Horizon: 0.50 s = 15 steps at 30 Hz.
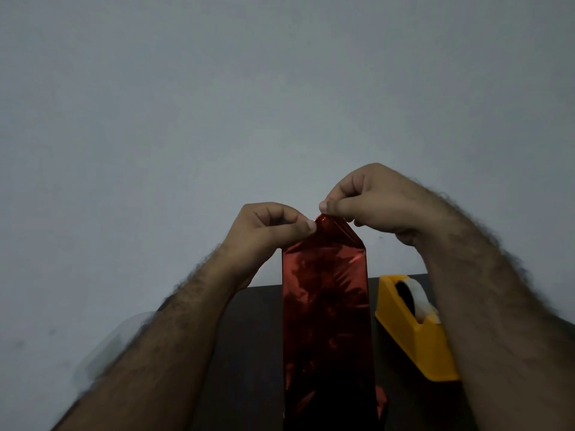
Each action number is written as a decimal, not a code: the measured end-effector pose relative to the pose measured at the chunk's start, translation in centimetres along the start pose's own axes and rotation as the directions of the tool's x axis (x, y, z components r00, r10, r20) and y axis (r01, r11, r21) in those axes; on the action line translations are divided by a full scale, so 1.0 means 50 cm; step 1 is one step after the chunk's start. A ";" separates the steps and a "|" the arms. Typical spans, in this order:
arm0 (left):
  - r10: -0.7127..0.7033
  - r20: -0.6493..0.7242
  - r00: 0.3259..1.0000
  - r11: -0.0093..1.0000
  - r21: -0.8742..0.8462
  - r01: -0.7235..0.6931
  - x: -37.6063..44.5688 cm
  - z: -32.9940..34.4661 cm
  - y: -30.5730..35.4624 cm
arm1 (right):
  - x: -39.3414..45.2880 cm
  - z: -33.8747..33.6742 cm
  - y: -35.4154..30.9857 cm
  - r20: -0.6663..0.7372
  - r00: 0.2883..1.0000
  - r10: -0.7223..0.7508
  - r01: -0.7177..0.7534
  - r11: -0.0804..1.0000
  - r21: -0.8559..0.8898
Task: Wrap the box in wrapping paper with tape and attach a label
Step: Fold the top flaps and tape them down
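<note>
A tall box wrapped in shiny red wrapping paper [325, 306] stands upright on the dark table [249, 337]. Its top end of paper is folded into a point. My left hand [267, 231] pinches the left side of that paper tip between thumb and fingers. My right hand [370, 203] pinches the right side of the same tip from above. A yellow tape dispenser [413, 331] with a roll of whitish tape stands just right of the box, partly behind my right forearm. No label is in view.
A plain grey wall [280, 88] rises right behind the table's far edge. A faint translucent object [124, 337] shows at the left by my left forearm, too blurred to identify.
</note>
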State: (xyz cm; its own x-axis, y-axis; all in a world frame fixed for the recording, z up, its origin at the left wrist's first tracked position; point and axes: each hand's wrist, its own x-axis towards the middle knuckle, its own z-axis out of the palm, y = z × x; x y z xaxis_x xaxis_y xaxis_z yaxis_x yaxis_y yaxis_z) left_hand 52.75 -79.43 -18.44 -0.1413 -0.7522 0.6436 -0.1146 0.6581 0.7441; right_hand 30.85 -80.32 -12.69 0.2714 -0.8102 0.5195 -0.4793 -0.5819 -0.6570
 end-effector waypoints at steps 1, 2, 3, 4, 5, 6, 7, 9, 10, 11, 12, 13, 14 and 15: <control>0.007 -0.004 1.000 1.000 0.021 -0.007 0.000 -0.001 -0.002 | 0.002 0.002 0.003 -0.005 1.000 0.003 -0.003 1.000 -0.007; 0.006 -0.006 1.000 0.999 0.043 -0.006 0.000 -0.001 -0.005 | 0.004 0.004 0.005 -0.002 1.000 0.007 -0.007 1.000 -0.012; 0.001 -0.002 1.000 0.998 0.055 -0.001 0.000 -0.001 -0.007 | 0.005 0.005 0.006 0.009 1.000 0.009 -0.009 1.000 -0.016; -0.008 0.003 1.000 0.998 0.060 0.007 0.000 0.001 -0.009 | 0.005 0.005 0.008 0.015 1.000 0.011 -0.011 1.000 -0.015; -0.016 0.009 1.000 0.998 0.058 0.016 0.000 0.003 -0.010 | 0.005 0.003 0.008 0.016 1.000 0.012 -0.012 1.000 -0.015; -0.024 0.014 1.000 0.998 0.050 0.024 0.000 0.004 -0.011 | 0.004 0.000 0.008 0.013 1.000 0.008 -0.008 1.000 -0.014; -0.029 0.021 0.999 0.999 0.033 0.028 0.000 0.005 -0.012 | 0.004 -0.002 0.010 0.009 1.000 -0.003 0.003 1.000 -0.013; -0.035 0.038 0.999 0.999 0.004 0.035 -0.001 0.008 -0.011 | 0.003 -0.006 0.013 0.009 0.999 -0.030 0.030 1.000 0.001; -0.037 0.044 0.998 0.999 -0.002 0.037 -0.001 0.010 -0.012 | 0.002 -0.006 0.013 0.015 0.999 -0.041 0.041 0.999 0.008; -0.035 0.042 0.999 0.999 -0.002 0.035 -0.001 0.013 -0.014 | 0.002 -0.006 0.015 0.022 0.999 -0.045 0.045 0.999 0.011; -0.030 0.033 0.999 1.000 -0.005 0.030 -0.001 0.015 -0.014 | 0.002 -0.005 0.015 0.026 0.999 -0.042 0.042 0.999 0.013; -0.032 0.026 0.999 0.999 -0.010 0.033 -0.002 0.017 -0.014 | 0.002 -0.004 0.016 0.027 0.999 -0.041 0.040 0.999 0.018; -0.047 0.029 0.998 0.999 -0.022 0.048 -0.004 0.017 -0.013 | 0.003 -0.004 0.016 0.029 0.999 -0.044 0.044 0.999 0.022; -0.075 0.040 0.996 0.996 -0.035 0.076 -0.005 0.015 -0.014 | 0.004 -0.005 0.017 0.033 0.998 -0.047 0.046 0.999 0.022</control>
State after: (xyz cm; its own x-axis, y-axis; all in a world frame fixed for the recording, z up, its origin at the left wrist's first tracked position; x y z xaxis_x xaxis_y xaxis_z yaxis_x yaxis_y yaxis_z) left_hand 52.13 -79.68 -19.25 -0.1715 -0.7976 0.5783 -0.0908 0.5973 0.7969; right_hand 30.29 -80.94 -13.02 0.3210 -0.7838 0.5316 -0.4476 -0.6203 -0.6442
